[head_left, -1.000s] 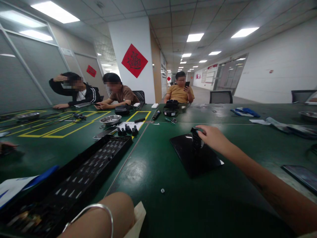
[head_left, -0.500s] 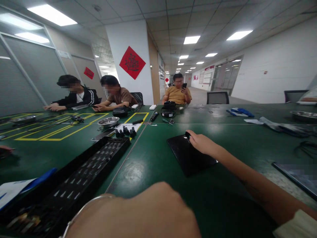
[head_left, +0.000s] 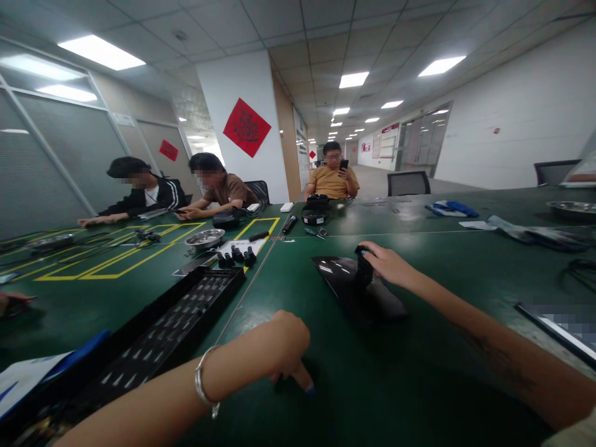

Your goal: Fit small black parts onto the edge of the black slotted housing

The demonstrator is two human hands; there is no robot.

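A black glossy stand base (head_left: 344, 282) with a short upright neck lies on the green table (head_left: 419, 372) ahead of me. My right hand (head_left: 386, 264) is stretched out to it, with the fingers wrapped round the top of the neck. My left hand (head_left: 284, 347) is nearer to me, knuckles up and fingers curled down. One fingertip with a blue nail presses on the table top. What lies under those fingers is hidden. A metal bangle (head_left: 205, 382) sits on my left wrist.
A long black slotted tray (head_left: 186, 310) lies to the left, with white-and-blue papers (head_left: 28, 372) beside it. Further off are several small black parts (head_left: 235, 254) and a metal bowl (head_left: 205, 238). A flat dark device (head_left: 559, 326) lies at the right. Three people sit across the table.
My left hand has moved forward from close under the camera and come down on the spot where a small screw lay. My right hand dipped low over the base, then rose again on the neck.
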